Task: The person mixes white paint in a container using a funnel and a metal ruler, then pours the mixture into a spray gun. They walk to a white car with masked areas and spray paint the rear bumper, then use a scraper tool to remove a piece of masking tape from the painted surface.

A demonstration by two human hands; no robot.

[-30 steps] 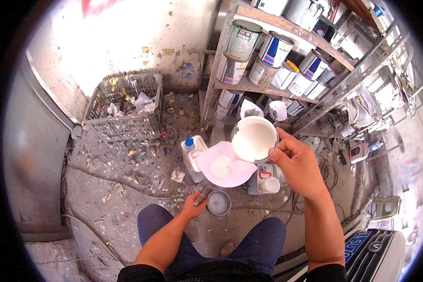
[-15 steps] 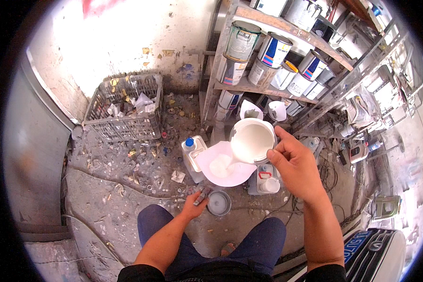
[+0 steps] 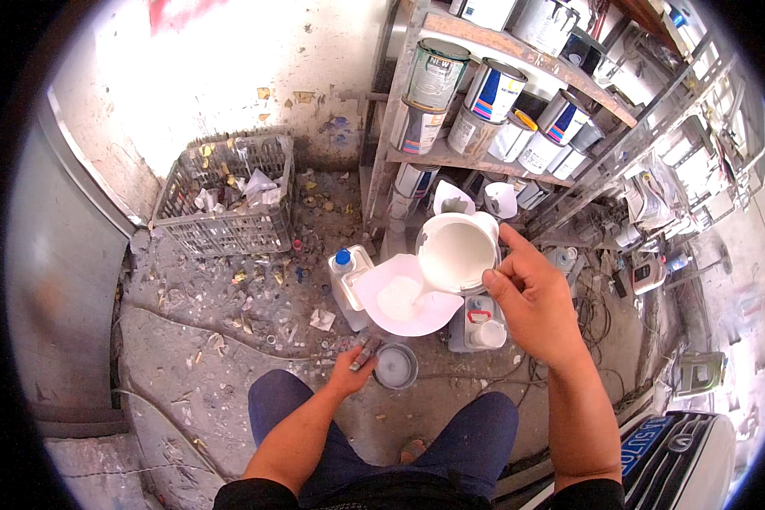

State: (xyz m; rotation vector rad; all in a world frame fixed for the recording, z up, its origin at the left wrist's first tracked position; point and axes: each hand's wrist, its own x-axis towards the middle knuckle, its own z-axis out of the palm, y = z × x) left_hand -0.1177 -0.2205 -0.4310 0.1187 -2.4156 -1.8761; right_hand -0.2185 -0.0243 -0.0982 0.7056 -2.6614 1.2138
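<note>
The right hand (image 3: 534,302) is engaged: thumb on the near wall of a white tub (image 3: 461,253), the other fingers bent behind it, grasping it at its right side. The tub is tipped leftward, white liquid inside, its lower lip over a white paper funnel (image 3: 408,323). A pool of white liquid lies in the funnel, joined by a pale stream from the tub's lip. The left hand (image 3: 347,374) has its fingers closed about a dark, stained object (image 3: 365,354), below the funnel; I cannot tell what it is or whether it bears the funnel.

Just right of the left hand, a round grey container (image 3: 396,367) is observed. Beyond the funnel's left edge stands a white jug (image 3: 359,285) with a blue cap; at its lower right, a second jug (image 3: 457,334) with a red handle. Farther out: a littered grey crate (image 3: 221,234) by the wall, and a rack (image 3: 527,58) of paint tins (image 3: 438,75).
</note>
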